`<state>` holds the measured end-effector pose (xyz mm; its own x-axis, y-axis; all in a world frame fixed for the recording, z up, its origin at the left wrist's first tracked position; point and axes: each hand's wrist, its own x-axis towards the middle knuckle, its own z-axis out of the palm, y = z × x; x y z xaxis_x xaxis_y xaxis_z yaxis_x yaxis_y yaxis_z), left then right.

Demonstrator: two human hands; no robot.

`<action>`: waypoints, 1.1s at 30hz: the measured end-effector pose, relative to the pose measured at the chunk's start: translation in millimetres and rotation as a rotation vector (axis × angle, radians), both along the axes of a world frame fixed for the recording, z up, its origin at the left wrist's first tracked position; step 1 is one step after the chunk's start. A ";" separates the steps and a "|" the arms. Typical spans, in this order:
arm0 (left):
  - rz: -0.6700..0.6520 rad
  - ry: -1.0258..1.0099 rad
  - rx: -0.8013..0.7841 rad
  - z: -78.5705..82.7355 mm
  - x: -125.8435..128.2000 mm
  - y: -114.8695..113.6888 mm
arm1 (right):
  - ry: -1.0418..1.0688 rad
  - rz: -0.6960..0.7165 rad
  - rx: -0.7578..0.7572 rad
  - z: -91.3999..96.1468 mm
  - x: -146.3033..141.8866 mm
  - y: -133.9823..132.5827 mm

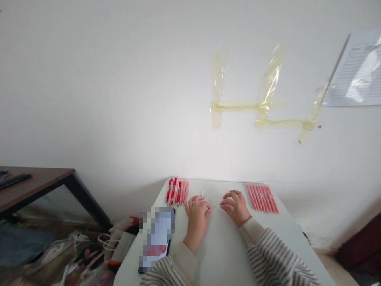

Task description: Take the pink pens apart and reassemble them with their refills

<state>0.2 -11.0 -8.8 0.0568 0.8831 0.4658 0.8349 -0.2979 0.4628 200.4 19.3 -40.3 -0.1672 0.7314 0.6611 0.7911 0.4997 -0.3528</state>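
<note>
Left hand (198,217) pinches a small pink piece (213,207), its end showing past thumb and forefinger. Right hand (236,208), opposite, is curled, fingertips close; cannot tell whether it grips anything. Pink pens (262,198) lie beside the right hand; red pens (174,191) and a phone (160,237) lie left, on the white surface (222,250).

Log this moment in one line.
left hand: pinching small pinkish piece | right hand: fingers curled, contents unclear | red pens: left side | pink sticks: right side
</note>
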 end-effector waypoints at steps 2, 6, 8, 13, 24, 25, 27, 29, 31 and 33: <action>-0.010 -0.005 0.009 -0.3 0.4 0.0 | 0.012 0.015 0.010 1.3 -1.2 -0.9; -0.014 -0.010 0.012 0.4 0.9 0.1 | 0.011 0.042 0.024 2.9 -1.5 -1.5; -0.014 -0.011 0.000 1.7 1.0 0.0 | -0.001 0.050 0.030 3.3 -1.3 -1.4; -0.022 -0.009 -0.024 5.4 1.3 -1.3 | -0.030 0.055 0.037 1.9 -1.0 -0.3; -0.057 -0.016 -0.021 3.1 3.8 -0.5 | -0.065 0.155 -0.014 -3.5 2.1 5.3; -0.060 -0.016 -0.022 3.0 3.9 -0.5 | -0.057 0.154 -0.015 -3.2 1.6 4.8; -0.063 -0.019 -0.026 2.8 3.7 -0.3 | -0.043 0.144 -0.013 -3.0 0.8 4.4; -0.061 -0.029 -0.026 2.3 2.8 0.3 | -0.035 0.133 -0.009 -3.4 0.9 4.8; -0.056 -0.039 -0.022 1.3 1.6 1.2 | -0.034 0.125 -0.007 -3.8 1.4 5.2; -0.044 -0.045 -0.016 0.2 0.4 2.0 | -0.022 0.107 -0.003 -3.7 1.8 5.0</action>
<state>0.7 -9.0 -8.6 0.0752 0.8876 0.4545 0.7996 -0.3260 0.5043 202.2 24.3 -44.0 -0.2592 0.7103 0.6544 0.7407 0.5810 -0.3372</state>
